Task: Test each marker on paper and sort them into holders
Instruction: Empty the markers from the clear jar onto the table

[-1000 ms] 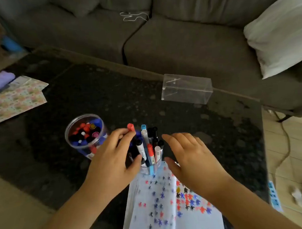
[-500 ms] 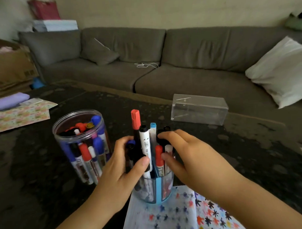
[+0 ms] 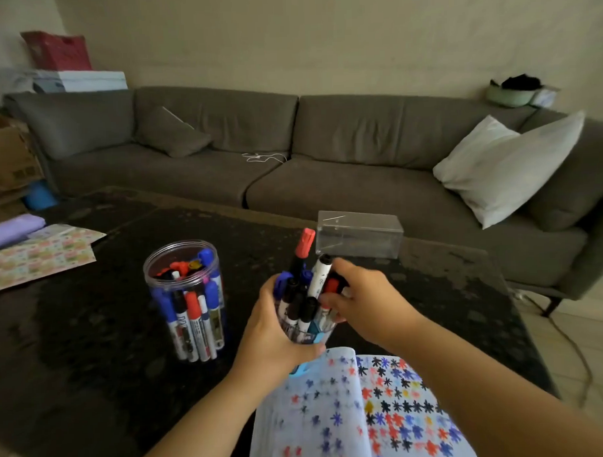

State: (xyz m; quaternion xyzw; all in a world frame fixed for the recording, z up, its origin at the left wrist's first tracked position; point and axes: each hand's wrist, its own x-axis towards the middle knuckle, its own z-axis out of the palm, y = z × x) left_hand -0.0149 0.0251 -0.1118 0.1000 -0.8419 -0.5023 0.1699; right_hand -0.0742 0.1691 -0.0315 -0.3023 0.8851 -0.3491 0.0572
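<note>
A person's left hand [image 3: 276, 335] wraps its grip around a clear holder [image 3: 309, 334] crammed with markers, tilted at the far edge of a sheet of paper [image 3: 354, 414] covered in coloured test marks. The right hand [image 3: 360, 298] closes its grip on the marker bundle [image 3: 306, 296] from the other side, fingers curled over the caps. Left of the left-hand grip, well apart, a clear jar [image 3: 186, 300] of sorted markers stands upright on the dark worktop [image 3: 92, 338]. Beyond the right-hand grip lies an empty clear box [image 3: 360, 238]. Risk, as a judgement: the tilted holder could spill its tall, loosely packed markers
</note>
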